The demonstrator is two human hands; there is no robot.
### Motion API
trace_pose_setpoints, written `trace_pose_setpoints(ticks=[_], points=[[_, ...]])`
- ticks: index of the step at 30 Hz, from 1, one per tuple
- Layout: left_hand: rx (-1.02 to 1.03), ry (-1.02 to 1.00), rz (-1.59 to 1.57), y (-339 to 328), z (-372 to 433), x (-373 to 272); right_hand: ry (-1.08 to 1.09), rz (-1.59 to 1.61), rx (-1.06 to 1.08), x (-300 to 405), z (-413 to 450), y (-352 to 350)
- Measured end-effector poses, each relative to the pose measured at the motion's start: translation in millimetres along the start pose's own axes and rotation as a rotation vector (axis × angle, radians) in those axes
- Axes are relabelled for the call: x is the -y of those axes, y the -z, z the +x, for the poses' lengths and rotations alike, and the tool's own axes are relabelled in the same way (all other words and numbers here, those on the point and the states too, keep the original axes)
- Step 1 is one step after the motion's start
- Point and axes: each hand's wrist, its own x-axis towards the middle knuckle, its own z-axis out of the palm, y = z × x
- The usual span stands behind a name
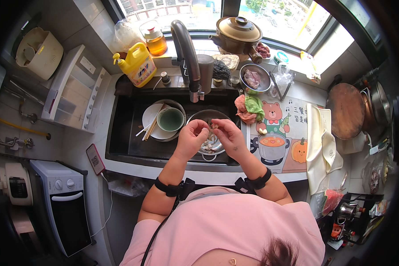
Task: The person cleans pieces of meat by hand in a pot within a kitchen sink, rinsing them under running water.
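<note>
Over the sink, my right hand (231, 134) pinches a small garlic clove (214, 126) with papery skin between thumb and fingertip. Close beside the clove, my left hand (193, 136) has its thumb and forefinger brought together; whether they grip a bit of skin is too small to tell. Below both hands stands a round metal pan (210, 158) with a loop handle, holding pale skins and scraps. Part of it is hidden by the hands. Several peeled garlic cloves (262, 131) lie on the printed counter mat (298, 133), right of my right hand.
In the black sink (126, 143), a green bowl (170, 119), white plate (152, 114) and chopsticks (150, 132) are stacked. The faucet (191, 60) arches over it. Cloths (249, 108) and a metal bowl of raw meat (255, 78) sit right. A phone (95, 159) lies left.
</note>
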Motion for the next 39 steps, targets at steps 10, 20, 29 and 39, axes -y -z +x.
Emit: trace_pose_setpoints(ticks=[10, 20, 29, 39], points=[[0.048, -0.001, 0.183, 1.9, 0.0, -7.6, 0.364, -0.561, 0.007, 4.9, 1.6, 0.6], [-0.064, -0.014, 0.182, -2.2, -1.5, -8.1, 0.056, 0.030, 0.014, 1.7, -8.0, -4.5], [-0.068, -0.021, -0.086, -7.1, -2.5, -6.9, -0.260, 0.586, -0.074, -1.9, -5.2, 1.1], [0.091, -0.037, 0.020, -0.5, -5.4, 2.3, -0.442, 0.719, 0.061, -7.0, -6.2, 5.9]])
